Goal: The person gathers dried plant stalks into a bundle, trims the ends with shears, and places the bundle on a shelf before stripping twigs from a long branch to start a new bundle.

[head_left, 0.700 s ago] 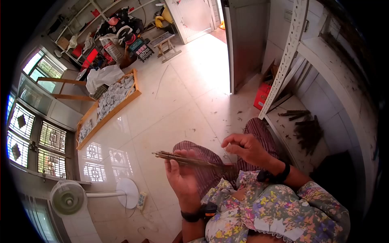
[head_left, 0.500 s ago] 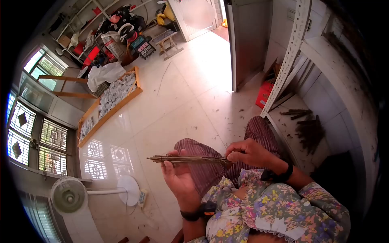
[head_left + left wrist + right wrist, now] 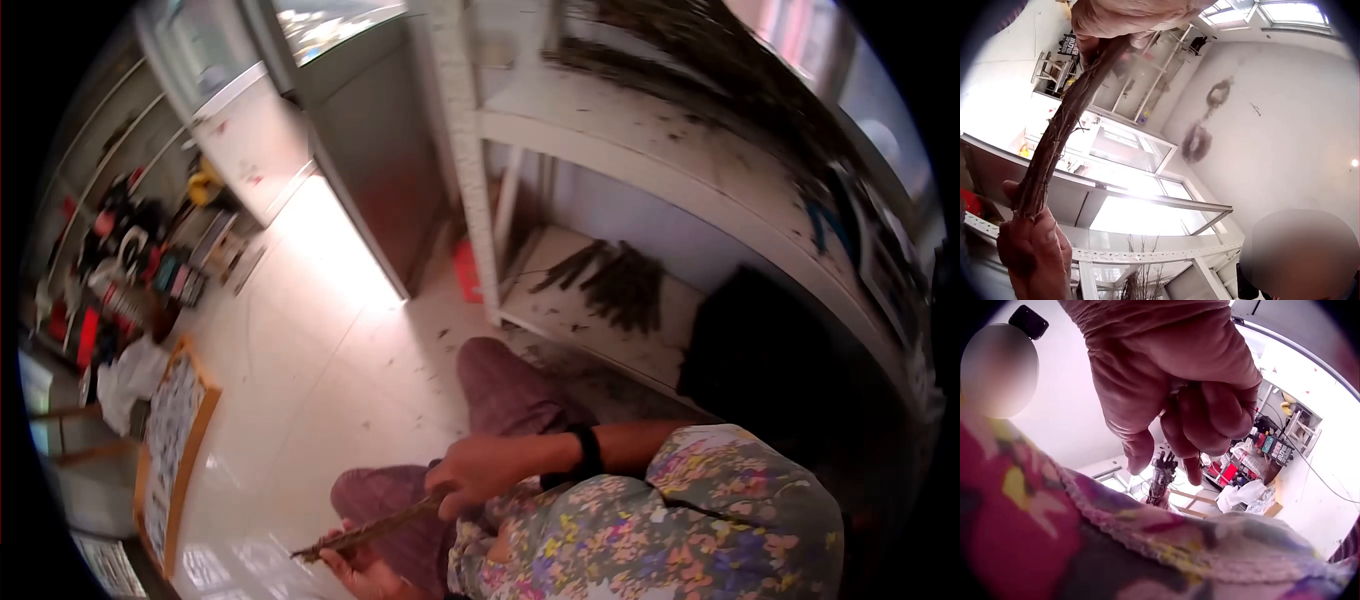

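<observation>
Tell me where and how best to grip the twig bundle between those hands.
Grip the twig bundle at its bare middle, probably from above and crosswise: it is long and slender, and the left hand and right hand hold it nearer its ends.

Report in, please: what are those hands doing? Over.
Left hand, right hand: gripping near opposite ends. Twig bundle: spans between them. Nothing visibly in the way.

White lettering (image 3: pixel 1282 452) on a dark box (image 3: pixel 1276 447) — too blurred to read.

Floral blouse (image 3: pixel 745 520), black wristband (image 3: pixel 587 452), purplish trousers (image 3: pixel 508 388)
</observation>
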The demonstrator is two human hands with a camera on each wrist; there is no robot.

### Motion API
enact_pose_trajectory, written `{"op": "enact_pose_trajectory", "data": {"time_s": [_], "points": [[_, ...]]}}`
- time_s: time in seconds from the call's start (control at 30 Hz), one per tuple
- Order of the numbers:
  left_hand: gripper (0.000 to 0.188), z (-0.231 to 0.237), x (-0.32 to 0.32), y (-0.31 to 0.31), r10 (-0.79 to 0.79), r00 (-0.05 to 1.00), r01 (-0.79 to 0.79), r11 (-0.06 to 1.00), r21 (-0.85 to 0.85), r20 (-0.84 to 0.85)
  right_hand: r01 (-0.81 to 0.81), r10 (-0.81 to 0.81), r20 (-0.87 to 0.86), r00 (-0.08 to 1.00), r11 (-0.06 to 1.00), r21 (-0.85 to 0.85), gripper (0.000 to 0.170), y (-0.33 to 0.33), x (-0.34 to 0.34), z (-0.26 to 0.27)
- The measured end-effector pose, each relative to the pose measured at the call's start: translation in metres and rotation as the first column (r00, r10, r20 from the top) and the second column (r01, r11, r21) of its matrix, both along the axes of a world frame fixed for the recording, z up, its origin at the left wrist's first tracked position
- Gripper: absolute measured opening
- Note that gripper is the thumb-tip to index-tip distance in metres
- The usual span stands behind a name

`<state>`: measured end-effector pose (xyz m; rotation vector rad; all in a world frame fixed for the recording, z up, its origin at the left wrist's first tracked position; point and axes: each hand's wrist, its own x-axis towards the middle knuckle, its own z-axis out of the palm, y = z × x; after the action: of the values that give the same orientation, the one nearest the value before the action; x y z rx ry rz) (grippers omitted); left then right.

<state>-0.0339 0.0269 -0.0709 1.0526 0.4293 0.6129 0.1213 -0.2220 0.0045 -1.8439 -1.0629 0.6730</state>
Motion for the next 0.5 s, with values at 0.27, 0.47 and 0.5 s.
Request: {"op": "enact_pose_trajectory", "data": {"time_s": [0.27,0.47,0.5], "points": [[0.027,0.057,0.049,-0.061,0.039,0.997,-0.062,0.931,-0.359,-0.071,0.098,-0.065,-0.255,0.965,0.988,0.121,0.028,-0.037,0.007,-0.028],[0.031,0.064,0.034,-0.069,-0.173,0.985,0.173,0.983,-0.063,0.002,0.647,-0.543,-0.516,0.662,0.762,0.028,0.029,-0.118,0.012,-0.067],[0.031,0.060,0.034,-0.060,-0.172,0.985,0.166,0.973,-0.162,-0.023,0.726,-0.617,-0.542,0.570,0.688,-0.019,0.029,-0.133,0.012,-0.085]]}}
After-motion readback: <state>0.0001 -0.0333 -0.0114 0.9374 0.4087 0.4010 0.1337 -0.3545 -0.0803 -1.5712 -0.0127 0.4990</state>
